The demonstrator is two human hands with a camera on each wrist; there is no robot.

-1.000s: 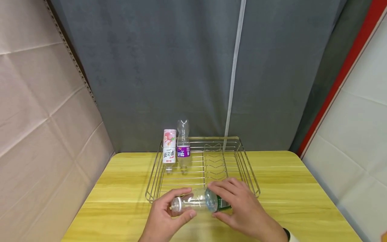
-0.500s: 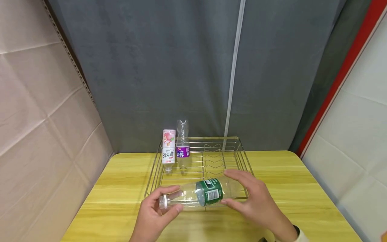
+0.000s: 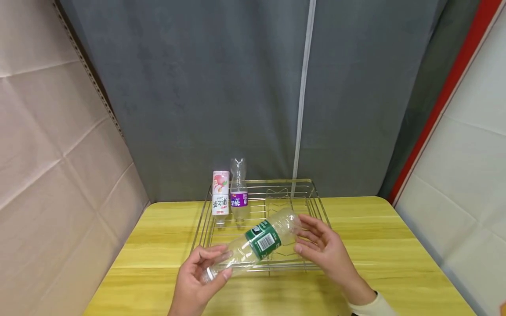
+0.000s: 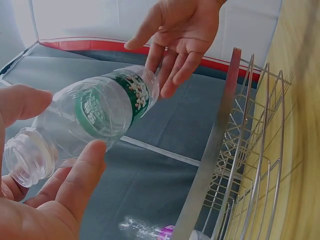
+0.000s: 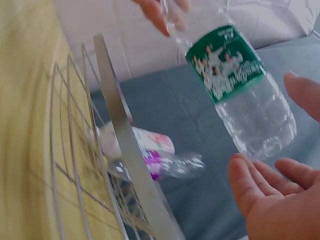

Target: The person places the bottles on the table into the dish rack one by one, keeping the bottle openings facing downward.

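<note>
My left hand [image 3: 199, 274] holds a clear plastic bottle [image 3: 263, 239] by its capless neck, thumb on one side and fingers on the other. The bottle, with a green label, slants up to the right over the front of a wire dish rack [image 3: 272, 180]. My right hand [image 3: 324, 245] is beside the bottle's base, its fingers loosely spread. In the right wrist view, the base of the bottle [image 5: 260, 120] lies between thumb and fingers without being gripped. The left wrist view shows the open mouth of the bottle [image 4: 30, 155] close to the left palm.
Inside the rack's left side, a pink-and-white labelled bottle [image 3: 220, 193] and a clear bottle with a purple label [image 3: 239, 199] lean neck down, side by side. The rack stands on a wooden table [image 3: 363, 245] against a grey curtain [image 3: 197, 96].
The bottle has turned from level to slanting, its base rising up to the right. My right hand has slid along it from the label, then let go at the base.
</note>
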